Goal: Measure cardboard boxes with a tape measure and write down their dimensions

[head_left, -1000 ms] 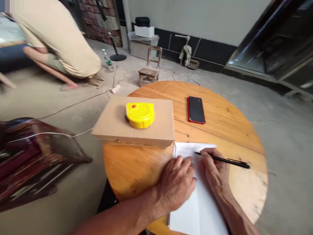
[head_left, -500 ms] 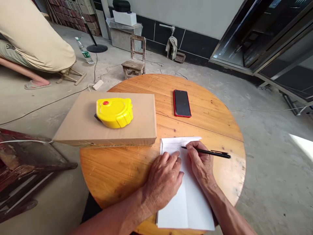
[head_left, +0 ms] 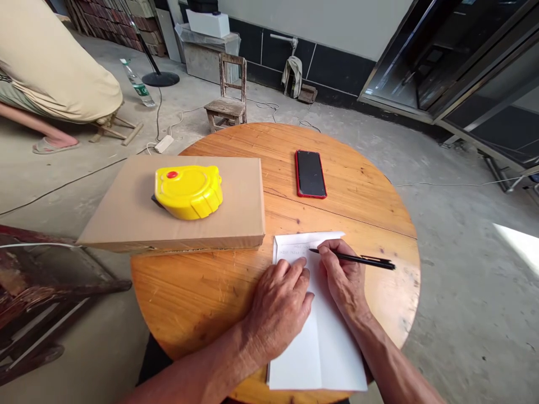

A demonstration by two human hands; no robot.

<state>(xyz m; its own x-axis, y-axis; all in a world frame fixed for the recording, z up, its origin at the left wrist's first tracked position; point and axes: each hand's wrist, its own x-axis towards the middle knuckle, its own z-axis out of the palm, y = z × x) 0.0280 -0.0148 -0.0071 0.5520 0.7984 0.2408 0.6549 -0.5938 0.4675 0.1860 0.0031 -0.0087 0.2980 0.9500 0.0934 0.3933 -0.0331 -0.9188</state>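
Note:
My right hand (head_left: 343,275) pinches a black pen (head_left: 370,261), its tip at a line of small faint handwriting near the top of a white sheet of paper (head_left: 295,359). My left hand (head_left: 280,308) lies over the sheet's left edge, holding nothing, with its palm down and fingers loosely bent. A crease runs lengthwise down the paper, which rests on a round wooden table (head_left: 189,303). Left of the paper, a yellow tape measure (head_left: 187,192) with a red button sits on a closed cardboard box (head_left: 240,202).
Beyond the paper lies a phone (head_left: 310,174) in a red case. A small wooden chair (head_left: 227,104) stands behind the table. At the far left a person (head_left: 54,67) sits on a low stool, near a plastic bottle (head_left: 138,84). A cable and a power strip (head_left: 164,143) cross the floor.
The whole view has shifted slightly, so things appear a little further left and higher. Both hands keep nearly the same place on the paper, and the pen stays in my right hand.

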